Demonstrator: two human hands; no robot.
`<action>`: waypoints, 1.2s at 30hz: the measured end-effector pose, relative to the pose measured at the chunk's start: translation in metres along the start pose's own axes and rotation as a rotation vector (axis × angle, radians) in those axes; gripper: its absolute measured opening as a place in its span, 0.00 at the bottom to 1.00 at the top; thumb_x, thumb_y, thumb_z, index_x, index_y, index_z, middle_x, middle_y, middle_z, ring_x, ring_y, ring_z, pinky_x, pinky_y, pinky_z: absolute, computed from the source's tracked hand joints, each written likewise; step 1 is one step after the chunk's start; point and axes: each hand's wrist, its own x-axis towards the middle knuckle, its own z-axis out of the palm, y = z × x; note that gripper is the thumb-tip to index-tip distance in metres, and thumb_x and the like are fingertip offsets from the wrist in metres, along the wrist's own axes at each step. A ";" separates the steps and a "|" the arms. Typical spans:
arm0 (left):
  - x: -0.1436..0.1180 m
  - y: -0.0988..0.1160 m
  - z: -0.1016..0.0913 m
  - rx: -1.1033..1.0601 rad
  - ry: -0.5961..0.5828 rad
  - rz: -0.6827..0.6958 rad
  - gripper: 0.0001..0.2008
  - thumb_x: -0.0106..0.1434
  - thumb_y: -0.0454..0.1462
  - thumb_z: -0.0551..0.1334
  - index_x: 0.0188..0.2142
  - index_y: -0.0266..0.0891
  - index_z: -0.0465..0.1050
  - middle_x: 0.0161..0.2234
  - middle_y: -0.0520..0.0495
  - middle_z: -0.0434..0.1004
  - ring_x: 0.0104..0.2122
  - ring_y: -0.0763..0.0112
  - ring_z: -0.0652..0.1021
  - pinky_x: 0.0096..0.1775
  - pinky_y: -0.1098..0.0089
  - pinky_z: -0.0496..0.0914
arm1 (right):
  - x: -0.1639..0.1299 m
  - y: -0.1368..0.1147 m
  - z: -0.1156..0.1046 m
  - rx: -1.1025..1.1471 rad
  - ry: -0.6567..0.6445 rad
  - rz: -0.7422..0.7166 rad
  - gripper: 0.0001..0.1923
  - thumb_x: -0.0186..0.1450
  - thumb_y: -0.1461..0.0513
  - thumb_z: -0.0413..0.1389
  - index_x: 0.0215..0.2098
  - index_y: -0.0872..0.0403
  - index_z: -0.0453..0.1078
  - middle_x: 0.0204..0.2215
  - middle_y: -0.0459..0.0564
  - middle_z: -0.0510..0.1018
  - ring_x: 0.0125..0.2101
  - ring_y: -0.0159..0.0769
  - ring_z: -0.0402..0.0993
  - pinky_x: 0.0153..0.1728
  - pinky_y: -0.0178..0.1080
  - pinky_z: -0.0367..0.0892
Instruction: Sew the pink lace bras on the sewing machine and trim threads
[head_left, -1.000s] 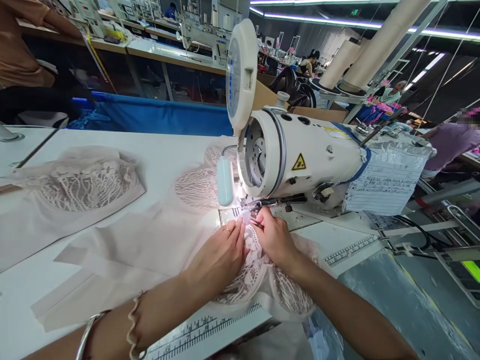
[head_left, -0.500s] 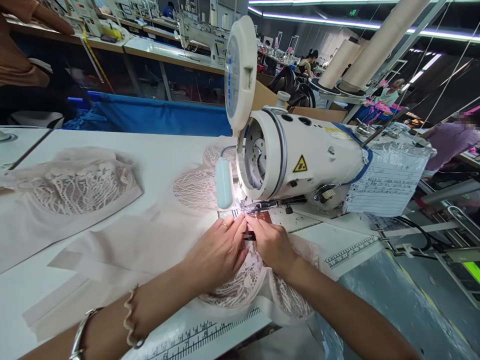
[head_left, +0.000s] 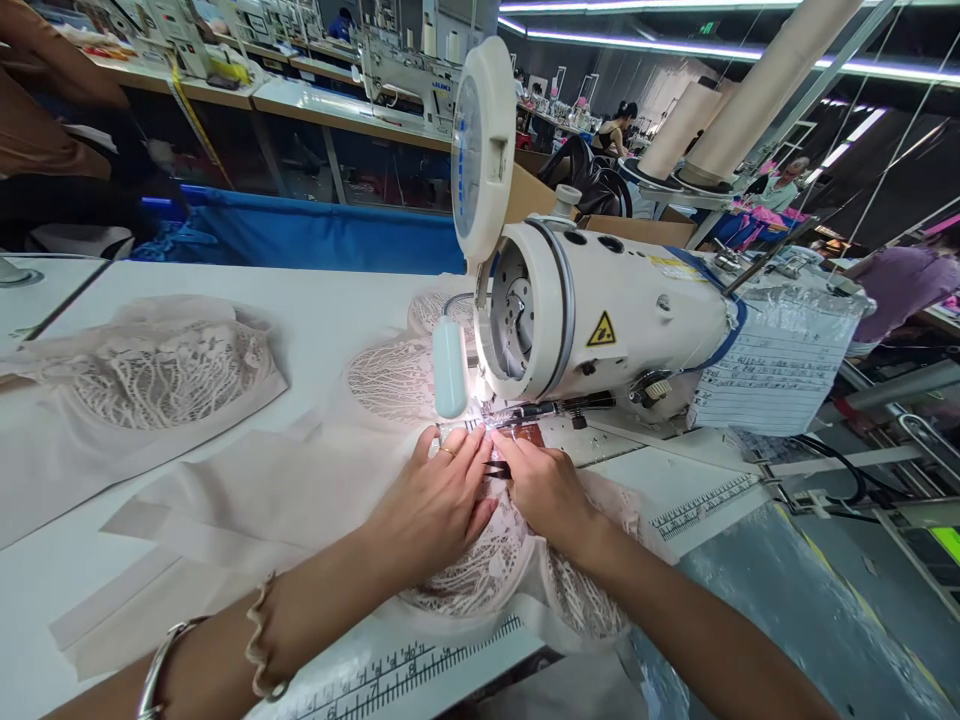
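A white sewing machine [head_left: 600, 320] stands on the white table [head_left: 337, 300], its lamp lit over the needle area. My left hand [head_left: 435, 500] lies flat, fingers spread, on pale pink lace fabric [head_left: 480, 570] just in front of the needle. My right hand [head_left: 544, 490] presses the same lace from the right, its fingertips at the presser foot. A small dark tool [head_left: 496, 468], perhaps tweezers or snips, shows between the two hands; which hand holds it I cannot tell.
More lace pieces lie at the left [head_left: 150, 370] and behind the needle [head_left: 394, 375]. A blue bin [head_left: 315, 235] runs along the table's far edge. A paper sheet [head_left: 772, 375] hangs on the machine's right end. Other people work at machines in the background.
Both hands have slid the lace slightly forward under the presser foot. My left fingers have spread a little wider. The view has shifted only slightly.
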 end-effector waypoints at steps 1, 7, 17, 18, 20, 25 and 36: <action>0.000 0.000 0.000 0.000 -0.002 -0.001 0.27 0.73 0.43 0.46 0.60 0.24 0.67 0.57 0.31 0.74 0.54 0.45 0.72 0.54 0.46 0.58 | 0.000 0.000 0.000 0.002 0.002 -0.001 0.30 0.66 0.74 0.47 0.65 0.58 0.64 0.47 0.58 0.81 0.42 0.44 0.80 0.43 0.39 0.74; 0.000 -0.002 0.002 0.004 -0.003 -0.012 0.27 0.73 0.43 0.47 0.60 0.25 0.67 0.59 0.31 0.72 0.55 0.45 0.72 0.55 0.46 0.59 | 0.002 0.000 0.001 0.017 0.034 -0.007 0.27 0.66 0.73 0.48 0.61 0.57 0.67 0.44 0.58 0.81 0.40 0.41 0.79 0.40 0.37 0.70; -0.004 0.004 0.005 0.024 -0.101 0.226 0.22 0.64 0.31 0.58 0.57 0.26 0.69 0.56 0.30 0.73 0.57 0.42 0.72 0.55 0.51 0.66 | -0.003 0.022 -0.007 0.337 0.087 -0.040 0.16 0.63 0.72 0.54 0.48 0.54 0.69 0.39 0.50 0.76 0.36 0.36 0.73 0.37 0.34 0.65; -0.004 0.003 0.006 -0.002 -0.126 0.216 0.24 0.62 0.32 0.60 0.58 0.28 0.68 0.58 0.29 0.71 0.58 0.39 0.71 0.56 0.49 0.66 | -0.004 0.024 -0.007 0.344 0.089 -0.064 0.18 0.63 0.72 0.54 0.49 0.53 0.70 0.41 0.50 0.76 0.38 0.36 0.74 0.39 0.34 0.66; -0.005 -0.002 0.008 -0.063 -0.151 0.186 0.25 0.60 0.31 0.62 0.58 0.31 0.68 0.59 0.30 0.70 0.60 0.38 0.69 0.55 0.46 0.66 | -0.006 0.025 -0.005 0.335 0.083 -0.086 0.20 0.64 0.73 0.52 0.52 0.53 0.71 0.42 0.51 0.75 0.40 0.37 0.74 0.42 0.35 0.67; -0.001 -0.022 0.008 -0.219 -0.107 0.157 0.16 0.63 0.26 0.58 0.50 0.36 0.73 0.56 0.35 0.74 0.58 0.45 0.71 0.53 0.48 0.69 | 0.000 0.022 0.000 0.304 0.111 -0.121 0.22 0.65 0.73 0.49 0.54 0.55 0.71 0.44 0.53 0.74 0.41 0.37 0.74 0.43 0.35 0.68; 0.010 -0.039 -0.019 -0.353 -0.109 0.118 0.12 0.69 0.33 0.55 0.48 0.37 0.75 0.51 0.38 0.76 0.52 0.53 0.74 0.52 0.51 0.70 | 0.016 0.019 -0.002 0.069 0.246 -0.191 0.15 0.64 0.73 0.48 0.37 0.53 0.73 0.36 0.49 0.78 0.31 0.35 0.70 0.30 0.36 0.59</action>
